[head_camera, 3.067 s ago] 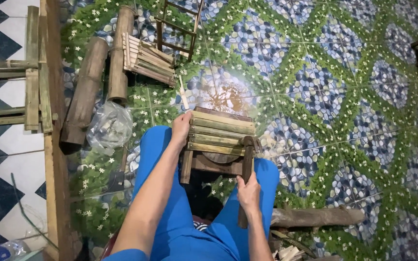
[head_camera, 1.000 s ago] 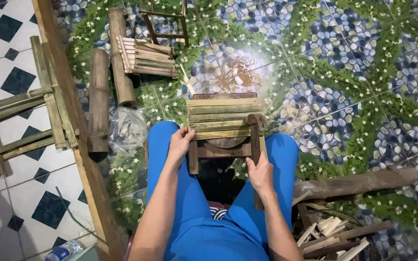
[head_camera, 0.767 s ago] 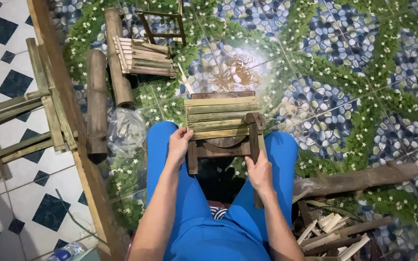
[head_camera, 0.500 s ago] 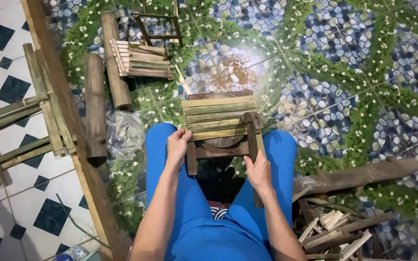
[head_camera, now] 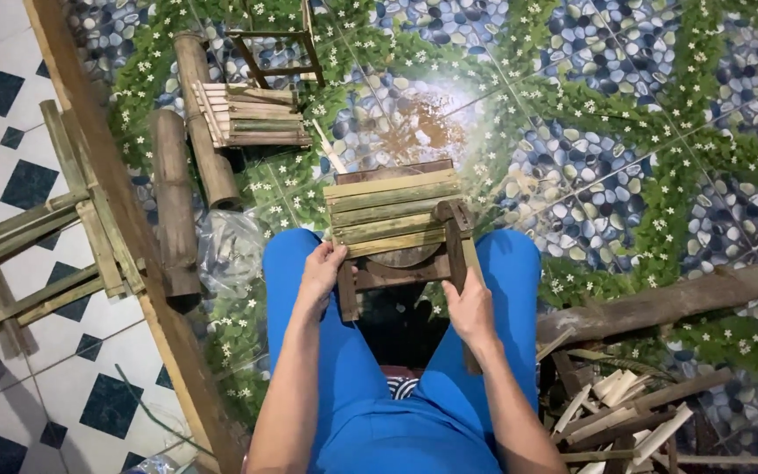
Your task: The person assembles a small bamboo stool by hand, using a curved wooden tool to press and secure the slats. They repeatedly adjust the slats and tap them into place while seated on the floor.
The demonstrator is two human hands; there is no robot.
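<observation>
Small bamboo stool [head_camera: 394,226] up on the knees, tipped on its side, slatted seat facing away toward the floor, legs pointing back at the lap. Sits between two blue trouser legs [head_camera: 519,290], right in the middle of the view.

Left hand [head_camera: 320,279] on the near left corner of the stool, fingers curled around the edge of the lowest slat and the left leg, closed on the wood. Forearm running straight up from the bottom of the view, wrist nearly in line with it.

Right hand [head_camera: 470,309] lower on the right side, wrapped around the right leg of the stool, thumb lying along the wood, grip closed. Forearm angling in from the lower right. Both hands touching the stool, one on each side, frame braced between them.

Off to the left on the pebble-and-flower patterned floor [head_camera: 642,132]: two thick bamboo poles [head_camera: 177,211] lying side by side, a bundle of cut slats [head_camera: 252,114] just beside them, a clear plastic bag [head_camera: 230,250] near the left knee. Farther back, another small stool frame [head_camera: 278,44] standing upright. To the right, a rough log [head_camera: 660,303] and a heap of wood offcuts [head_camera: 625,408] below it.
</observation>
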